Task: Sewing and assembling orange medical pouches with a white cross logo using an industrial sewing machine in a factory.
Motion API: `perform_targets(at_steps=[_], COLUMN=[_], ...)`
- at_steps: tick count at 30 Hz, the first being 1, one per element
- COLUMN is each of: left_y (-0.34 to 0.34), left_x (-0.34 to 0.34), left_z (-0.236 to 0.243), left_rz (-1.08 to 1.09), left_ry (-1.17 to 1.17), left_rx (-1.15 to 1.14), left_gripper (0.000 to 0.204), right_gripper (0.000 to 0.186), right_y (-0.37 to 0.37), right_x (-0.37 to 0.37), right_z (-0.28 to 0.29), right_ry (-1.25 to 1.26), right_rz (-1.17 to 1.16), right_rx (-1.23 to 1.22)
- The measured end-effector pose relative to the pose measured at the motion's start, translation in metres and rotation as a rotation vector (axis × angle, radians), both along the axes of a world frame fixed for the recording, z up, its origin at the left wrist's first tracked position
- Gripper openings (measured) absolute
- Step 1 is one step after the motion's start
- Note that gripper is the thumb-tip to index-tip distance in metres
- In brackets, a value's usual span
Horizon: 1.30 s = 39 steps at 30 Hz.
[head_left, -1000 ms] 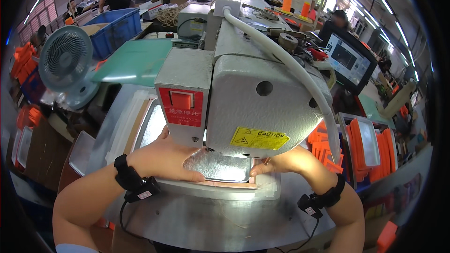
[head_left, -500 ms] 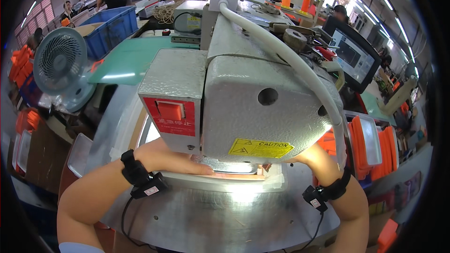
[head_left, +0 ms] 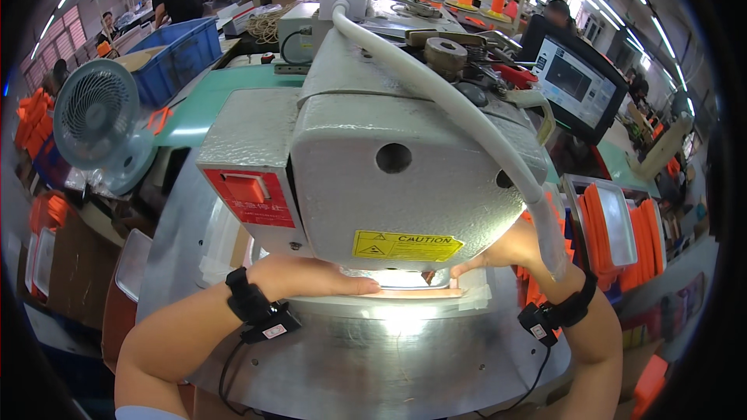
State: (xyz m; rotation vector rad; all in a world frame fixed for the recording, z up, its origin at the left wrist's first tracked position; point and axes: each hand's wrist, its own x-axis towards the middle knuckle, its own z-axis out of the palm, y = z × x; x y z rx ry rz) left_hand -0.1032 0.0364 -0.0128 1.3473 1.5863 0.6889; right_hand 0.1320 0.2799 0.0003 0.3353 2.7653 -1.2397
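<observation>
My left hand [head_left: 307,274] reaches under the grey machine head [head_left: 397,187], holding the shiny metal tray [head_left: 397,277], its thumb stretched along the near edge and the other fingers largely hidden. At the tray's right end, my right hand [head_left: 486,254] grips with its thumb visible, the rest tucked out of sight. Pale strips of a frame [head_left: 424,293] border the tray on a broad steel plate [head_left: 373,365]. A red switch [head_left: 245,188] sits on the head's left housing, above my left hand.
Left stand a fan [head_left: 97,113], a blue crate [head_left: 175,58] and loose trays [head_left: 132,264]. Right are a monitor [head_left: 572,78] and orange pieces stacked beside trays [head_left: 642,241]. A white hose [head_left: 436,101] crosses the head. Several co-workers [head_left: 175,0] are at benches behind.
Both hands have moved to the right relative to the machine, with the tray between them. The head housing now hides more of the tray, and the view has shifted slightly.
</observation>
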Motion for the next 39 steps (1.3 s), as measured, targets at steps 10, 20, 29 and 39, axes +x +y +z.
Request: perform_targets(at_steps=[10, 20, 29, 39], left_y=[-0.004, -0.003, -0.07, -0.105], left_x=[0.004, 0.004, 0.068, 0.04], left_z=[0.009, 0.007, -0.004, 0.045], left_rz=[0.09, 0.002, -0.087, 0.463], left_ry=[-0.027, 0.208, 0.82, 0.881], left_rx=[-0.029, 0.037, 0.196, 0.155], left_gripper=[0.07, 0.078, 0.122, 0.06], right_gripper=[0.028, 0.085, 0.124, 0.092], right_y=[-0.012, 0.002, -0.089, -0.101], right_x=[0.001, -0.007, 0.051, 0.06], right_z=[0.002, 0.002, 0.033, 0.013], right_ry=[-0.071, -0.075, -0.133, 0.054], right_rz=[0.048, 0.235, 0.126, -0.118], right_rx=[0.378, 0.568, 0.579, 0.467])
